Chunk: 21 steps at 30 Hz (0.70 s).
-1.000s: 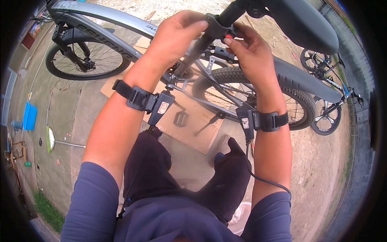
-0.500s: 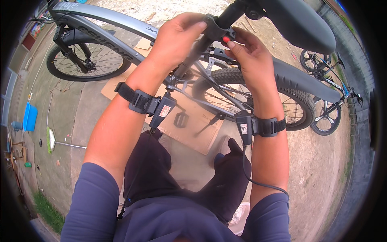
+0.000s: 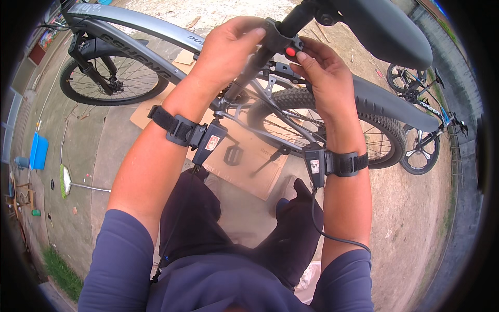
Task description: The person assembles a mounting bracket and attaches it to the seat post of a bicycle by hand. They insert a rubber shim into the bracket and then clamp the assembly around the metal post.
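A black clamp bracket [image 3: 276,39] with a small red button-like part [image 3: 290,51] sits around the black seat post [image 3: 255,66] of a grey bicycle, below the saddle [image 3: 387,36]. My left hand [image 3: 228,51] is closed on the bracket's left side, thumb on its edge and the other fingertips hidden behind. On the other side, my right hand [image 3: 328,73] pinches the bracket's right end, its thumb beside the red part and its fingers curled behind. The rear mudguard [image 3: 395,104] runs to the right of my right wrist.
Flattened cardboard [image 3: 260,174] lies under the bicycle, near its pedal [image 3: 233,155]. The front wheel [image 3: 114,78] is at the left. Another bicycle [image 3: 421,112] stands at the right by a wall. A broom [image 3: 65,181] and a blue bin [image 3: 38,151] are at the far left.
My right thumb has shifted slightly away from the red part, so more of it shows. My left hand and the bicycle look unmoved.
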Each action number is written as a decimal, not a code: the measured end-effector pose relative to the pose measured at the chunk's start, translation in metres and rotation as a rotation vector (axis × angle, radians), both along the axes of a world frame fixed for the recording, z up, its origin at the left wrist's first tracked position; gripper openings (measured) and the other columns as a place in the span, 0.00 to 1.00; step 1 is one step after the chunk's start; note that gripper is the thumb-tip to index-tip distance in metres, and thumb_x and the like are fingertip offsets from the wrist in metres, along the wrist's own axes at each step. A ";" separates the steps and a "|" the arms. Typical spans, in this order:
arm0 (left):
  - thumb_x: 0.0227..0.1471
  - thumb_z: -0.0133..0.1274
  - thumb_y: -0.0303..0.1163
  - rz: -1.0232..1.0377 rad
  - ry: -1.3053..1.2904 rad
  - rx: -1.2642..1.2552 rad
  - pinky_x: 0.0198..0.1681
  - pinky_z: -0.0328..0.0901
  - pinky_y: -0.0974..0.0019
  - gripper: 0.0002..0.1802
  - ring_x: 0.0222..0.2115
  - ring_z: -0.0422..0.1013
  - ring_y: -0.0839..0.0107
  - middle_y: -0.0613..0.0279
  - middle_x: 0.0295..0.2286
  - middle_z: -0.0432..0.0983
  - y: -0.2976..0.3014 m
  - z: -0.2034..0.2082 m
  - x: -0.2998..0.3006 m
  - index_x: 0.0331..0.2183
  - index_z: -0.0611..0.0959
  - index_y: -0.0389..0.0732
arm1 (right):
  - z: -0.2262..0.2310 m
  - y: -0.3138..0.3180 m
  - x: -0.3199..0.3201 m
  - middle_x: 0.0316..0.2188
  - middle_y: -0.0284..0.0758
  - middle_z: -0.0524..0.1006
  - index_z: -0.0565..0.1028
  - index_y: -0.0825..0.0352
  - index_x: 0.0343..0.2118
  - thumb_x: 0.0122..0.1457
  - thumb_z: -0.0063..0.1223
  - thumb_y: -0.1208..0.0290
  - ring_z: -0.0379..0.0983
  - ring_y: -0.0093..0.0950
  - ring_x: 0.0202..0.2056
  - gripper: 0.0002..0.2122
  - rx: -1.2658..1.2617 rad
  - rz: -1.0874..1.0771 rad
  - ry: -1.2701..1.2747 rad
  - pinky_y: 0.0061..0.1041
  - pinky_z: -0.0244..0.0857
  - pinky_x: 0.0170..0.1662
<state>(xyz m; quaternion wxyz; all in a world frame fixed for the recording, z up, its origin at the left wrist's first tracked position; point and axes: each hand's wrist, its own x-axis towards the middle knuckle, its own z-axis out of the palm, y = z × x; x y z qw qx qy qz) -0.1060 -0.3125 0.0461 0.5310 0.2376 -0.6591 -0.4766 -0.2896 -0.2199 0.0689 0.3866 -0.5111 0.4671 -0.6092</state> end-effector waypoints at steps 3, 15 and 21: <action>0.63 0.55 0.31 -0.014 0.016 0.003 0.47 0.72 0.69 0.17 0.42 0.76 0.74 0.61 0.42 0.81 0.000 -0.001 0.001 0.51 0.80 0.34 | -0.001 -0.001 0.000 0.51 0.42 0.75 0.70 0.78 0.57 0.64 0.58 0.74 0.77 0.25 0.46 0.21 0.007 0.011 0.006 0.19 0.76 0.49; 0.63 0.56 0.31 -0.002 0.016 0.044 0.46 0.72 0.69 0.17 0.41 0.77 0.74 0.61 0.41 0.81 0.002 0.002 -0.002 0.50 0.80 0.34 | -0.009 -0.006 0.000 0.47 0.40 0.78 0.73 0.76 0.54 0.64 0.59 0.74 0.77 0.24 0.45 0.18 -0.046 -0.050 0.030 0.20 0.76 0.48; 0.63 0.57 0.32 0.002 0.037 0.043 0.45 0.72 0.70 0.17 0.41 0.76 0.74 0.60 0.41 0.81 0.003 0.001 -0.002 0.51 0.80 0.34 | -0.007 -0.004 0.002 0.48 0.40 0.78 0.73 0.76 0.54 0.64 0.58 0.74 0.77 0.24 0.46 0.18 -0.031 -0.046 0.029 0.21 0.76 0.48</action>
